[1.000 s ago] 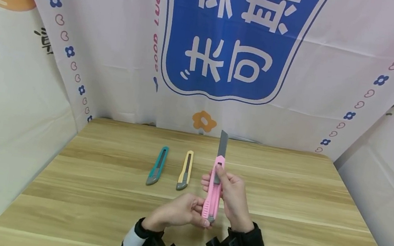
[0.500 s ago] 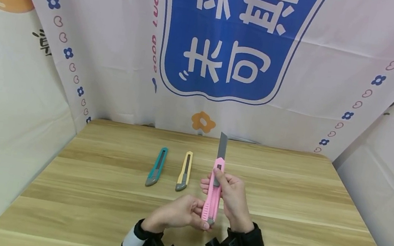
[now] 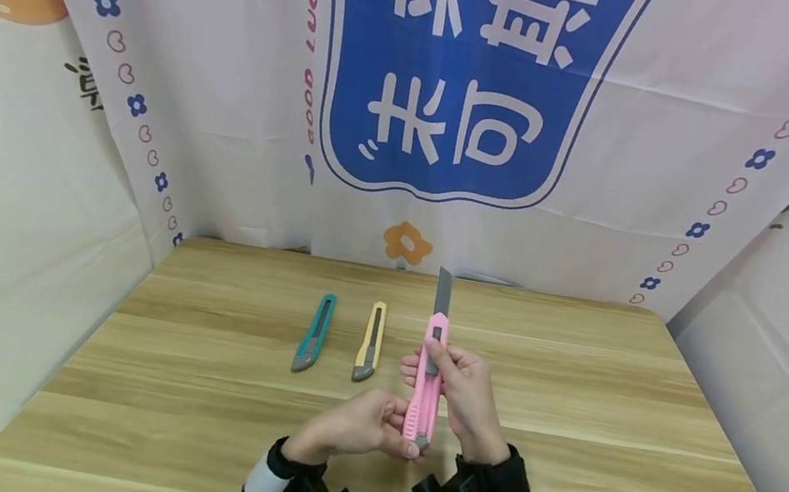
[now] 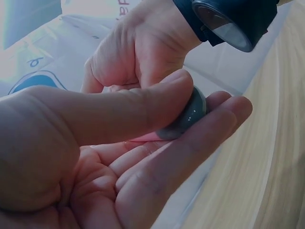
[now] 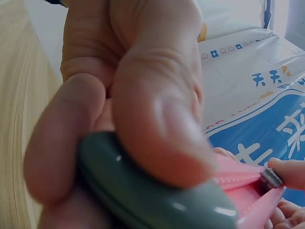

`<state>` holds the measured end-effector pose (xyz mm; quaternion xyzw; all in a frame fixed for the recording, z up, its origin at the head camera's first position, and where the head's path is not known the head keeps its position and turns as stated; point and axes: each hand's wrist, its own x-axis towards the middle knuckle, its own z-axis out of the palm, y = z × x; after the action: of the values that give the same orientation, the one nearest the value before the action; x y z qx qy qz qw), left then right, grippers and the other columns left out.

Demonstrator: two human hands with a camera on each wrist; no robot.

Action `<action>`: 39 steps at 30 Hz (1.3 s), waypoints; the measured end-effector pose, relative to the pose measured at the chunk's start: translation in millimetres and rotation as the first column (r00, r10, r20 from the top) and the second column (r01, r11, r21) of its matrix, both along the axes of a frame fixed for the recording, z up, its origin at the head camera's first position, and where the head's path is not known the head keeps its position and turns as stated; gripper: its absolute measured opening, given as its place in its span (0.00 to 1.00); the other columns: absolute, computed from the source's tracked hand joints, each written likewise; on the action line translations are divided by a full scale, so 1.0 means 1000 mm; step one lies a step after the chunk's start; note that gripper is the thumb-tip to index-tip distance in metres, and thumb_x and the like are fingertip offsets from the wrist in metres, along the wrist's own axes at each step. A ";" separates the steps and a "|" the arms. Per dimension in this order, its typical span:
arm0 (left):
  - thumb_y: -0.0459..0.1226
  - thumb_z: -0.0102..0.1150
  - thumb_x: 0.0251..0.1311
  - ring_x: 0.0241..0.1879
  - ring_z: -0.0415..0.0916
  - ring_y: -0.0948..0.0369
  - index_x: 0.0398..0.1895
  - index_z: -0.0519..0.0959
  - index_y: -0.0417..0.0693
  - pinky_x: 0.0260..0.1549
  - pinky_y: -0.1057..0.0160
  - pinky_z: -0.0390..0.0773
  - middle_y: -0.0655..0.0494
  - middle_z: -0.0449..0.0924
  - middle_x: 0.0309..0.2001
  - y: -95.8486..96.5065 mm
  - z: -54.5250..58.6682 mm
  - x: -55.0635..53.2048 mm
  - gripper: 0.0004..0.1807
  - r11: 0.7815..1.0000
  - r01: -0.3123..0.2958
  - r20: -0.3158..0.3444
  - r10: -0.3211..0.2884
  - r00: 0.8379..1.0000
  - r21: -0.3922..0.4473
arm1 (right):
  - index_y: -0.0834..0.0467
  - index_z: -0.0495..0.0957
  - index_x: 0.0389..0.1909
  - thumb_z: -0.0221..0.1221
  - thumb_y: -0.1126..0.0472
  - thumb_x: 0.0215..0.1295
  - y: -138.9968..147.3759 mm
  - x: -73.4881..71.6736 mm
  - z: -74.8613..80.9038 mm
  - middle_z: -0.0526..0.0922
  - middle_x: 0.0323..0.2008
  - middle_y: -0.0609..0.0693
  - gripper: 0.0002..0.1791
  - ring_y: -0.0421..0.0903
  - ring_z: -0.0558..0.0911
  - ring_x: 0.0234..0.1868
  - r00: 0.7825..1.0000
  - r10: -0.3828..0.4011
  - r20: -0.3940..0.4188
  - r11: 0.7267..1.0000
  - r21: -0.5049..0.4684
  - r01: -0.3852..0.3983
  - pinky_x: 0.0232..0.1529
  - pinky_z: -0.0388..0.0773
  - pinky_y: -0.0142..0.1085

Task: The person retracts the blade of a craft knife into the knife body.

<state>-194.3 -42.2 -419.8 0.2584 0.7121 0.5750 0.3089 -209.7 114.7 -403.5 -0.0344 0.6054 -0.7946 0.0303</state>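
Observation:
A pink utility knife (image 3: 424, 401) stands between both hands, its grey blade (image 3: 444, 291) sticking out at the far end. My left hand (image 3: 366, 420) pinches the knife's grey end cap between thumb and fingers; the left wrist view shows this cap (image 4: 193, 114) up close. Around the knife's upper body my right hand (image 3: 469, 383) grips it, thumb on the slider. That grey slider (image 5: 271, 177) shows in the right wrist view, under the right thumb (image 5: 290, 172). To the left, a yellow utility knife (image 3: 372, 335) and a teal utility knife (image 3: 317, 328) lie on the table, blades not showing.
The wooden table (image 3: 574, 372) runs back to a white printed cloth (image 3: 252, 75) hanging behind it. Cloth also encloses the left and right sides. Each wrist wears a black strap with a small camera, close to each other near the front.
The right thumb has slid slightly down the pink knife with the slider, and the visible blade is a little shorter. The left hand keeps its hold on the end cap.

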 end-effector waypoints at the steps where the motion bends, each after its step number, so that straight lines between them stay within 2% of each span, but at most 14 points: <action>1: 0.22 0.57 0.54 0.34 0.82 0.62 0.41 0.77 0.26 0.32 0.74 0.81 0.27 0.82 0.40 0.000 0.000 0.000 0.10 1.000 -0.003 0.005 0.003 1.000 0.000 | 0.77 0.75 0.42 0.57 0.55 0.65 0.000 0.000 0.000 0.88 0.24 0.47 0.24 0.46 0.86 0.30 1.000 -0.002 0.007 1.000 0.000 0.002 0.34 0.86 0.34; 7: 0.22 0.57 0.54 0.38 0.83 0.52 0.42 0.77 0.28 0.38 0.66 0.84 0.29 0.82 0.40 -0.001 0.003 0.000 0.11 0.999 -0.041 0.012 0.041 0.999 -0.017 | 0.77 0.74 0.45 0.55 0.52 0.66 -0.002 0.000 0.001 0.88 0.26 0.47 0.27 0.46 0.86 0.32 0.999 -0.003 0.046 1.000 0.006 0.002 0.36 0.86 0.34; 14: 0.22 0.56 0.55 0.38 0.83 0.53 0.42 0.78 0.30 0.41 0.61 0.84 0.30 0.83 0.40 -0.001 0.004 0.000 0.11 0.998 -0.052 0.023 0.053 0.998 -0.034 | 0.75 0.75 0.44 0.54 0.50 0.67 -0.003 0.000 0.000 0.88 0.26 0.47 0.27 0.45 0.86 0.32 0.996 0.006 0.091 1.000 0.013 -0.007 0.35 0.86 0.33; 20: 0.22 0.57 0.54 0.38 0.83 0.52 0.41 0.78 0.29 0.40 0.63 0.85 0.30 0.83 0.40 -0.001 0.004 -0.001 0.10 0.999 -0.036 -0.006 0.036 0.999 -0.030 | 0.77 0.74 0.42 0.54 0.53 0.67 -0.005 0.000 0.000 0.88 0.23 0.47 0.25 0.45 0.86 0.29 0.999 -0.006 0.053 1.000 0.001 0.006 0.33 0.86 0.33; 28: 0.22 0.58 0.53 0.40 0.80 0.42 0.41 0.78 0.26 0.36 0.70 0.83 0.28 0.82 0.40 -0.002 0.003 -0.001 0.11 1.000 -0.008 -0.028 0.008 1.000 -0.006 | 0.80 0.72 0.43 0.53 0.57 0.68 -0.005 0.002 0.002 0.87 0.22 0.45 0.24 0.44 0.86 0.28 1.000 0.012 0.003 1.000 -0.013 -0.012 0.32 0.86 0.33; 35: 0.22 0.58 0.54 0.39 0.81 0.45 0.41 0.78 0.26 0.36 0.69 0.84 0.28 0.82 0.40 -0.002 0.002 -0.001 0.11 1.000 -0.003 -0.028 0.003 1.000 -0.007 | 0.79 0.74 0.42 0.54 0.57 0.67 -0.004 0.002 0.001 0.87 0.23 0.45 0.23 0.44 0.86 0.29 1.000 0.022 -0.014 1.000 0.002 -0.022 0.32 0.86 0.33; 39: 0.22 0.57 0.54 0.41 0.80 0.43 0.42 0.77 0.25 0.38 0.67 0.84 0.27 0.81 0.41 -0.002 0.002 -0.001 0.11 1.000 0.006 -0.017 -0.006 1.000 0.008 | 0.78 0.74 0.42 0.55 0.56 0.67 -0.004 0.003 0.001 0.88 0.23 0.45 0.24 0.45 0.86 0.30 1.000 0.026 -0.003 1.000 0.018 -0.026 0.34 0.86 0.33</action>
<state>-195.0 -44.4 -418.3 0.2668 0.7116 0.5747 0.3037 -206.6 110.7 -402.5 -0.0431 0.6122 -0.7885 0.0399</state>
